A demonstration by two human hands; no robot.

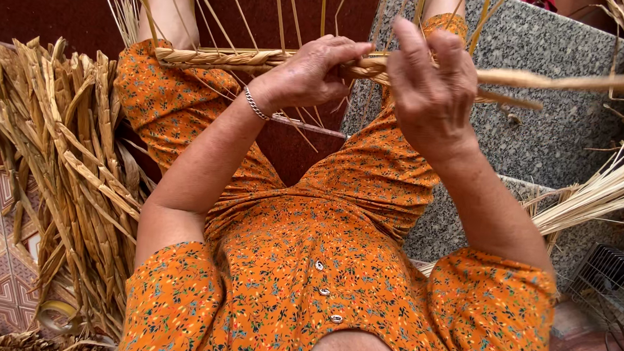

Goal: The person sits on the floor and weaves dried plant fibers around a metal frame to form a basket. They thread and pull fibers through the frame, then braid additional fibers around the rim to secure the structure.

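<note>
- The left hand [307,72] pinches the finished end of a straw braid [218,57], its grip clamped so the plait stays taut across the knees.
- The right hand [431,82], at 3 o'clock of the left, has its grip wrapped on the loose strands [545,81] that run out rightward, fingers raised, seemingly to fold one over.
- The braid lies level at 12 o'clock above the lap, over the orange dress [322,247], spare stalks fanning upward.
- A pile of dried leaves [70,170] stands at 9 o'clock, within reach.
- A straw bundle [596,194] rests at 3 o'clock on the granite step [542,130].
</note>
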